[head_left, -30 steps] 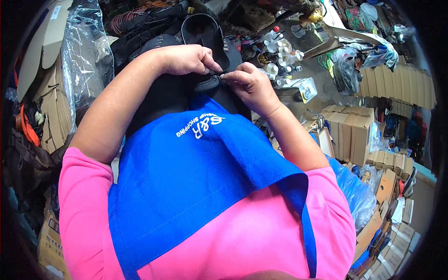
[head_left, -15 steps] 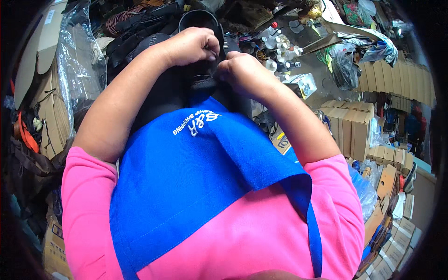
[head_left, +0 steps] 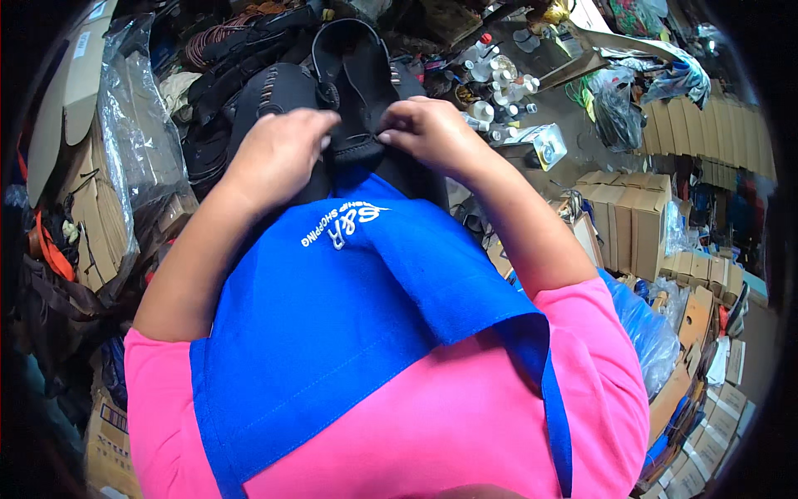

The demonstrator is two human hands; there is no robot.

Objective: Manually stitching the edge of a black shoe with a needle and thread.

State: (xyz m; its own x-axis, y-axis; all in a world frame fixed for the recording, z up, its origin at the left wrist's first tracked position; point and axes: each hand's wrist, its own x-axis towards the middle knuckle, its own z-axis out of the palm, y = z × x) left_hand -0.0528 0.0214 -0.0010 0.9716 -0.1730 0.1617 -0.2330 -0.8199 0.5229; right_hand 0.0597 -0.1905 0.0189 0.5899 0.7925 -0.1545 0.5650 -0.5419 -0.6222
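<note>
A black sandal-like shoe (head_left: 356, 83) with a rounded back strap and a round rivet at its side rests between my knees, its near end toward my apron. My left hand (head_left: 283, 154) is at the shoe's left side, fingers bent together by its edge. Across from it, my right hand (head_left: 436, 129) has thumb and fingers pinched close to the shoe's right edge. Whatever the fingertips hold is too small or hidden to make out. A row of light stitches (head_left: 268, 87) shows on the black material left of the shoe.
White bottles (head_left: 503, 79) crowd together at the far right. Stacked cardboard boxes (head_left: 628, 220) stand to the right, below a dark plastic bag (head_left: 619, 125). Clear plastic sheeting (head_left: 137, 125) covers cardboard at the left. Coiled cord (head_left: 220, 41) lies at the far left.
My left hand has come down and left, away from over the shoe, uncovering its inside. My right hand has shifted slightly and stays at the right edge.
</note>
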